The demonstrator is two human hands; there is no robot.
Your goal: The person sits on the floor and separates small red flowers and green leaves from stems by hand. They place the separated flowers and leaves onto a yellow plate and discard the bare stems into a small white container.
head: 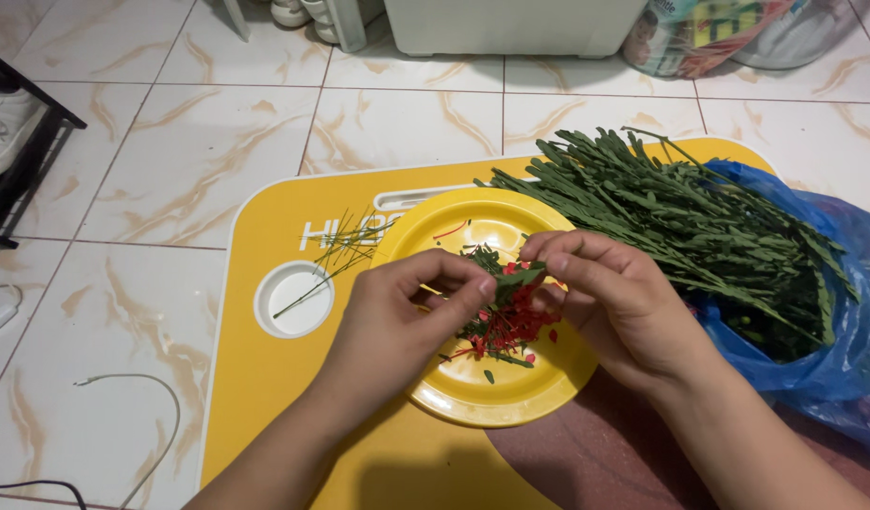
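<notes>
We pinch a green leafy sprig (518,279) between our left hand (411,312) and right hand (605,293) over the yellow plate (473,397) — a small red flower pile (510,326) done, the big green stem heap (699,227) seemingly left — fingers closed on it

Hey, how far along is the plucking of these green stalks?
Done: a small heap of red petals on the yellow plate, a few bare stems aside. In hand: both hands, left and right, pinch one sprig. Left: the big bundle of stalks over the blue bag.
</notes>
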